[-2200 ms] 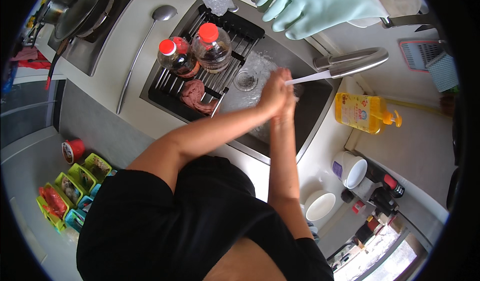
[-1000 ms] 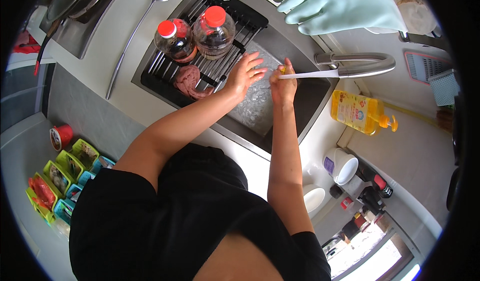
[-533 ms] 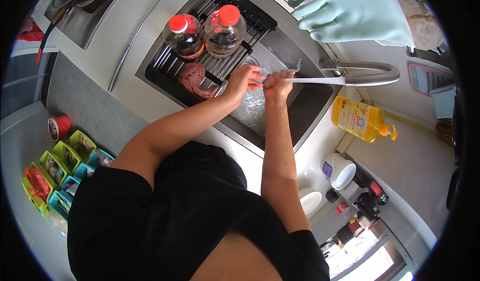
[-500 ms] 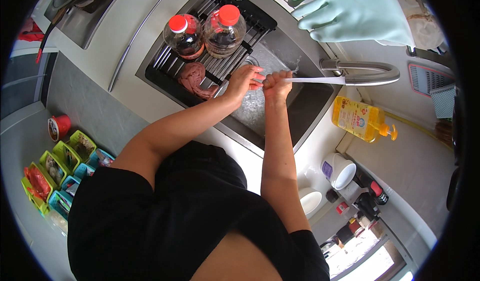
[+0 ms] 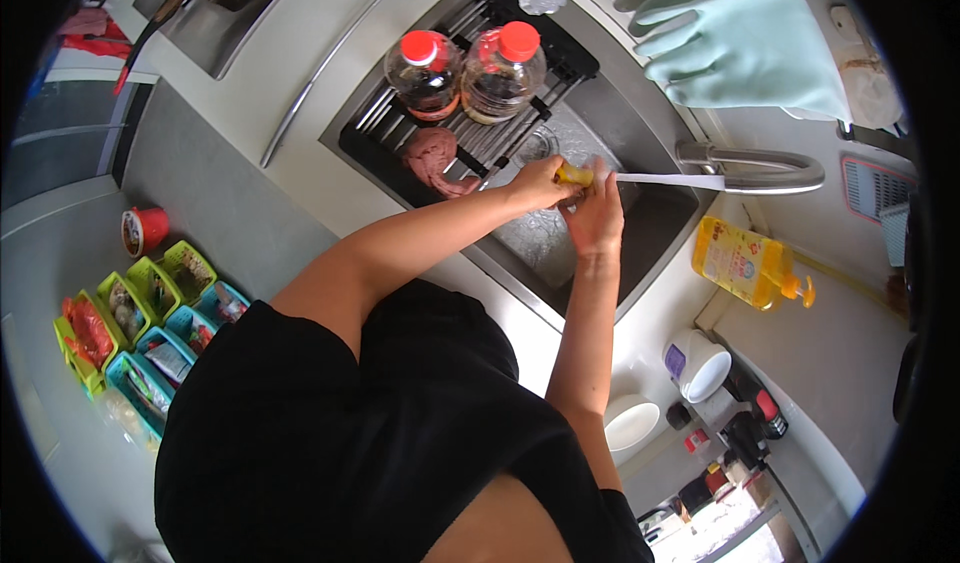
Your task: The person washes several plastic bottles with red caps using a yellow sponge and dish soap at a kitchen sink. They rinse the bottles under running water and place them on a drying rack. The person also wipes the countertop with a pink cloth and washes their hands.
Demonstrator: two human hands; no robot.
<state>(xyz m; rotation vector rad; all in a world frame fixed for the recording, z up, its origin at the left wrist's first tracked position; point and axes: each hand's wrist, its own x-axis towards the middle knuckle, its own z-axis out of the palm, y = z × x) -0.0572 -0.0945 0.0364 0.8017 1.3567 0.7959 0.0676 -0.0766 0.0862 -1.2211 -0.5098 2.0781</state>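
Note:
My left hand (image 5: 538, 185) is closed on a small yellow-brown piece (image 5: 574, 175) over the sink (image 5: 650, 213); its exact kind cannot be made out. My right hand (image 5: 597, 223) is raised close against the piece, its fingers blurred by motion and water. A white stream of water (image 5: 665, 179) runs from the faucet (image 5: 775, 175) onto the fingers. Beyond my left hand, a dark drying rack (image 5: 375, 148) spans the sink. Two clear bottles with red caps, a left bottle (image 5: 424, 81) and a right bottle (image 5: 497, 85), stand on it beside a crumpled pinkish-brown cloth (image 5: 435, 158).
A long metal ladle (image 5: 335, 48) lies on the counter left of the sink. Pale green rubber gloves (image 5: 740, 43) hang at the far right. A yellow soap pump bottle (image 5: 742, 263), a white tub (image 5: 695, 365) and a white bowl (image 5: 631, 423) stand to the right.
The yellow-brown piece now shows in my left hand. My right hand has gone from a fist under the water to raised, blurred fingers. The whole view has shifted.

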